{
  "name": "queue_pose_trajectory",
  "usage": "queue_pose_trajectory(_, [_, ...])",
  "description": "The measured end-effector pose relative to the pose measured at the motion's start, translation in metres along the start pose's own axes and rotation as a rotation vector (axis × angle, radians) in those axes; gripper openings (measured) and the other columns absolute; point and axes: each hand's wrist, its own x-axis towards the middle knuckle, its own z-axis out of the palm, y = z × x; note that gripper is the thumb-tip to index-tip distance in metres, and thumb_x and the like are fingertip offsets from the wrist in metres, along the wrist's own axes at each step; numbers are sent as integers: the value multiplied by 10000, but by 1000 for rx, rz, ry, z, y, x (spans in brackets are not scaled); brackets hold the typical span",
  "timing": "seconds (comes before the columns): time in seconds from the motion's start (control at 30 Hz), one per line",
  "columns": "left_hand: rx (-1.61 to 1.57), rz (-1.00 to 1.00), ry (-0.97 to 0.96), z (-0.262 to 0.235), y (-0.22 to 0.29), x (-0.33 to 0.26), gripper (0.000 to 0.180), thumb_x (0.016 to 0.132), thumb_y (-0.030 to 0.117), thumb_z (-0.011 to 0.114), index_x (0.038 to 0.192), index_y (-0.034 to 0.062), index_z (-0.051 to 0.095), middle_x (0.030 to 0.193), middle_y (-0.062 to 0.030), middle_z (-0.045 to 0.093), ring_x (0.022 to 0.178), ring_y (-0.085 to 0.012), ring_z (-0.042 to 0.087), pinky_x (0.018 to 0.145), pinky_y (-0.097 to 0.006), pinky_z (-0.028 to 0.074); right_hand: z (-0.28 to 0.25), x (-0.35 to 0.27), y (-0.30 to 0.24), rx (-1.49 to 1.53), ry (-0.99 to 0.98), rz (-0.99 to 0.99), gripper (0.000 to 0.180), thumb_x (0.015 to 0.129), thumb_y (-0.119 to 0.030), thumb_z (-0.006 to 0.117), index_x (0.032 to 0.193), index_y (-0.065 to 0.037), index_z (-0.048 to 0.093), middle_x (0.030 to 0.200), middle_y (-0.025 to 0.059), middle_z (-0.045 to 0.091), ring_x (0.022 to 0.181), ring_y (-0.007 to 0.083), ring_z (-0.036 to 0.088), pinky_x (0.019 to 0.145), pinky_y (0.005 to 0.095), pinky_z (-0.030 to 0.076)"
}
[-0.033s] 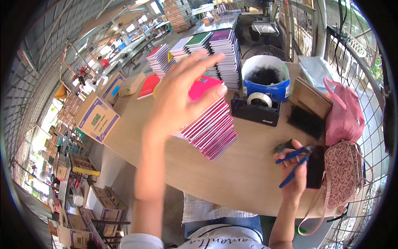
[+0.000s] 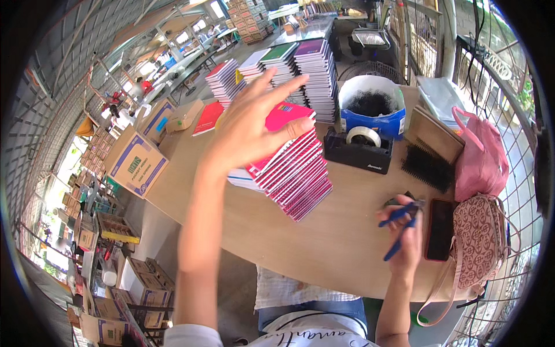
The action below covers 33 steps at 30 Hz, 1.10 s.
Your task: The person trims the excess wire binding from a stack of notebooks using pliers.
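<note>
My left hand (image 2: 240, 133) is raised over a tall, leaning stack of notebooks (image 2: 300, 182) with pink-red covers. Its thumb and fingers are spread, and it grips nothing. Whether the palm touches the top notebook I cannot tell. Over the right part of the table, my right hand (image 2: 410, 246) is closed on a pair of pliers (image 2: 398, 215) with blue handles, its metal jaws pointing up and right. A small dark object (image 2: 409, 195) lies just beyond that hand, partly hidden. Beside the hand on the right is a dark phone (image 2: 440, 230).
Behind the stack stand a black tape dispenser (image 2: 358, 153), a blue tub (image 2: 374, 126) of black coils and more notebook piles (image 2: 317, 81). Black coils (image 2: 426, 168), a pink bag (image 2: 483, 159) and a patterned pouch (image 2: 480, 243) line the right edge. A carton (image 2: 137, 162) sits left.
My right hand has shifted a little left with the pliers, away from the phone, which now shows more fully. My left hand has moved slightly, still spread over the stack.
</note>
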Motion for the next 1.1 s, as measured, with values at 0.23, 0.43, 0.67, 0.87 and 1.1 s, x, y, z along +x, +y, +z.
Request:
queue_pose_trajectory(0.23, [-26,44,-385,10,-58,-5,852,778,574,703,1492,296,333,1550,-291,146,1434,-416,205,1149,-443,238,82,15,-7,-624,-330,-255,516,779,-212,731,1215,-15,537,1026,147,573,937,293,570,839,397,454])
queue_pose_trajectory(0.43, [-213,69,-376,13,-65,-14,744,848,428,698,1485,241,362,1562,-255,163,1451,-371,186,1168,-432,194,119,30,16,-876,-233,-591,495,758,-237,755,1169,-36,566,1010,146,574,887,317,567,761,419,451])
queue_pose_trajectory(0.67, [-160,106,-326,18,-71,-18,703,843,481,672,1466,358,370,1556,-247,192,1404,-414,287,1125,-414,295,144,38,18,-922,-189,-704,471,755,-265,755,1119,-22,580,955,135,578,843,314,575,713,423,451])
queue_pose_trajectory(0.87, [-143,115,-297,19,-71,-17,686,838,491,670,1453,372,389,1551,-237,220,1385,-416,324,1115,-412,312,151,43,23,-914,-199,-755,441,754,-237,754,1093,-11,584,899,133,564,797,313,565,682,416,459])
queue_pose_trajectory(1.1, [-136,126,-267,22,-72,-22,707,812,465,698,1447,350,412,1548,-230,239,1379,-401,343,1104,-407,329,154,39,-2,-537,-417,11,347,827,-244,721,1000,33,602,817,152,607,687,220,584,605,358,460])
